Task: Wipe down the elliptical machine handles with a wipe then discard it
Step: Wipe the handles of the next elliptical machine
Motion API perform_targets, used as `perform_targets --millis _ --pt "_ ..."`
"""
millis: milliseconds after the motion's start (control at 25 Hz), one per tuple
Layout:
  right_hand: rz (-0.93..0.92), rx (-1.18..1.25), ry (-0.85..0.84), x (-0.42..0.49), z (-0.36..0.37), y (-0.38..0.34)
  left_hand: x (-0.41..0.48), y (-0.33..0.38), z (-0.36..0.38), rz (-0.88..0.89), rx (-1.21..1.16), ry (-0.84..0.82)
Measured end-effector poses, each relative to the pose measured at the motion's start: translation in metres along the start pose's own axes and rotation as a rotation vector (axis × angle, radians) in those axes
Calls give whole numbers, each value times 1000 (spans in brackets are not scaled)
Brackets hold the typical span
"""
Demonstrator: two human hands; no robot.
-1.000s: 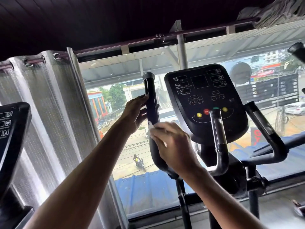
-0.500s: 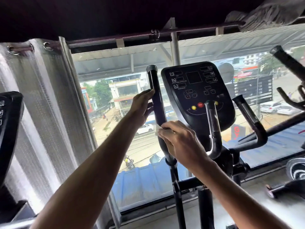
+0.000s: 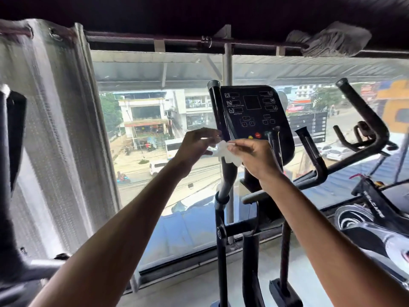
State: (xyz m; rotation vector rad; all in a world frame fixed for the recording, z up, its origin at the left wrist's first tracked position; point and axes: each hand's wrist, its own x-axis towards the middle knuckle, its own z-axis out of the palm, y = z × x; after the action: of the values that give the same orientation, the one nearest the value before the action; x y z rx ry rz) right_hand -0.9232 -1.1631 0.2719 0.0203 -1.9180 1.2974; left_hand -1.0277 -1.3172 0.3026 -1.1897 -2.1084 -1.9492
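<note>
Head view: big window [image 3: 155,134] ahead, street and bldgs beyond the glass. Silver curtain [image 3: 55,129] hangs at left from a dark rail [image 3: 143,38]; a grey cloth [image 3: 329,41] is draped over the rail upper right. Dark frame of another machine [image 3: 13,134] cuts the left edge, blurred. Spin bike [image 3: 374,208] sits low right.

Elliptical stands centre-right. It has a black console [image 3: 254,107] w/ red and yellow buttons and a tall left handle [image 3: 218,107] just beside the console's left edge. The tall right handle [image 3: 363,106] angles up at far right, w/ a short fixed grip [image 3: 311,149] btwn it and the console. A 2nd fixed grip [image 3: 274,138] rises in front of the console's lower part, partly hidden by the R hand [image 3: 252,156].

White crumpled wipe [image 3: 225,151] is up in the air btwn both hands, in front of the left handle's mid section; can't tell if it touches the handle. R hand pinches its right side, thumb and fingers curled, back of hand to cam. L hand [image 3: 194,145] has its fingers curled at the wipe's left edge, pinching it too as far as the blur shows. Both forearms reach in from the bottom: L one crosses the window, R one covers part of the elliptical's lower frame
</note>
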Motion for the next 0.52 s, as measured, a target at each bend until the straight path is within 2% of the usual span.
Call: perform_targets --millis 120,200,280,400,520 --pt "19 -8 59 3 3 -4 -10 6 -3 16 16 -190" --pt "5 -78 89 3 4 -4 -11 9 -2 39 17 -204" --pt "-63 -223 155 0 3 -2 -9 9 3 40 78 -111" --pt "-329 -546 287 -10 7 4 -3 2 14 2 234 91" --pt "-398 -661 204 -18 23 13 2 -6 18 -1 312 186"
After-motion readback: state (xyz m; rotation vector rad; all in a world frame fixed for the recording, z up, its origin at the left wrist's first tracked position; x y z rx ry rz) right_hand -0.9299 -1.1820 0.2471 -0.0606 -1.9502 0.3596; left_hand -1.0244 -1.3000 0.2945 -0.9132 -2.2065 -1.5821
